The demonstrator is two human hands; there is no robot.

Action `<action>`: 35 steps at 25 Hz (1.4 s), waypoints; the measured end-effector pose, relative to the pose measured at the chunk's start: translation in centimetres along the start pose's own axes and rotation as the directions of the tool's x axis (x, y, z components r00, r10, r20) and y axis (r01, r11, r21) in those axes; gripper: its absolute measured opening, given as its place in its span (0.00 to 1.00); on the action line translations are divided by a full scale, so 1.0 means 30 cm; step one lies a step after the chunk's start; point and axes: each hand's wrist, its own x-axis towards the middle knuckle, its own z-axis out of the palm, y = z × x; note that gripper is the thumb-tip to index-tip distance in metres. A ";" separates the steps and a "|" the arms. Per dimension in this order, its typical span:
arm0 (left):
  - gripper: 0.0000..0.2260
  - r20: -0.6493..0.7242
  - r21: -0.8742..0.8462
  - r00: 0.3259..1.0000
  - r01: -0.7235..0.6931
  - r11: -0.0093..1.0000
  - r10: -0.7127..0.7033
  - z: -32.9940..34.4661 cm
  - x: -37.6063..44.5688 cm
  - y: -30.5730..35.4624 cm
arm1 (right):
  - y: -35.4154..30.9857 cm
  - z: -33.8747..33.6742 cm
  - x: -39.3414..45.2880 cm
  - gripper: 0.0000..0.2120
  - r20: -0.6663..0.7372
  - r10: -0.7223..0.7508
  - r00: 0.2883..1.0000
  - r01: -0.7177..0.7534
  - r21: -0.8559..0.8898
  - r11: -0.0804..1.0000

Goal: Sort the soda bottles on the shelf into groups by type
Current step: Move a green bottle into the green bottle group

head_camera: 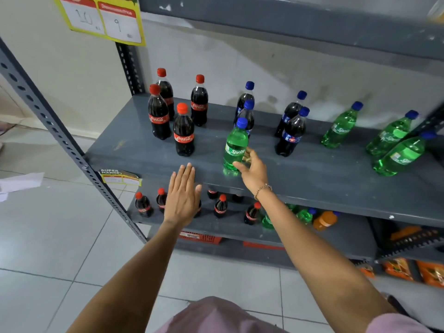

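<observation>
On the grey shelf several red-capped Coca-Cola bottles stand at the left. Several blue-capped dark Pepsi bottles stand in the middle. Three green Sprite bottles lean at the right. One more green Sprite bottle stands upright near the front, in front of the Pepsi group. My right hand wraps its fingers around this bottle's lower part. My left hand lies flat with fingers apart at the shelf's front edge, holding nothing.
The lower shelf carries more Coca-Cola bottles, green bottles and an orange bottle. A perforated steel upright runs down the left. A yellow price sign hangs above. Orange packets lie at the bottom right.
</observation>
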 end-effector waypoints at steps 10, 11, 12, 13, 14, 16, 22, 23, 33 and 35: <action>0.24 0.162 0.057 0.970 -0.195 0.979 0.184 0.146 0.042 0.461 | 0.213 -0.576 -0.072 0.21 -0.292 0.101 0.951 -0.128 -0.073 0.989; 0.24 0.164 0.074 0.971 -0.188 0.979 0.174 0.159 0.038 0.492 | 0.233 -0.629 -0.065 0.21 -0.319 0.114 0.941 -0.142 -0.067 0.988; 0.25 0.161 0.089 0.975 -0.168 0.982 0.153 0.172 0.037 0.520 | 0.254 -0.686 -0.057 0.22 -0.343 0.124 0.931 -0.154 -0.060 0.986; 0.26 0.150 0.099 0.981 -0.139 0.985 0.123 0.183 0.038 0.537 | 0.273 -0.737 -0.044 0.22 -0.357 0.130 0.925 -0.159 -0.055 0.986; 0.27 0.142 0.108 0.985 -0.112 0.988 0.097 0.193 0.043 0.550 | 0.290 -0.780 -0.029 0.22 -0.363 0.135 0.922 -0.163 -0.049 0.985; 0.28 0.140 0.134 0.988 -0.083 0.988 0.064 0.205 0.050 0.556 | 0.314 -0.834 0.007 0.21 -0.345 0.141 0.928 -0.161 -0.029 0.987; 0.32 0.129 0.170 0.991 -0.046 0.984 0.024 0.230 0.047 0.569 | 0.336 -0.889 0.116 0.21 -0.280 0.109 0.954 -0.123 -0.033 0.992; 0.32 0.124 0.174 0.992 -0.044 0.984 0.022 0.231 0.045 0.570 | 0.340 -0.890 0.127 0.21 -0.273 0.103 0.956 -0.116 -0.034 0.993; 0.32 0.089 0.159 0.994 -0.082 0.984 0.068 0.213 0.046 0.548 | 0.309 -0.831 0.074 0.18 -0.440 0.257 0.861 -0.245 0.086 0.966; 0.30 0.073 0.153 0.997 -0.044 0.987 0.033 0.186 0.032 0.492 | 0.279 -0.738 0.006 0.12 -0.515 0.254 0.819 -0.239 0.097 0.966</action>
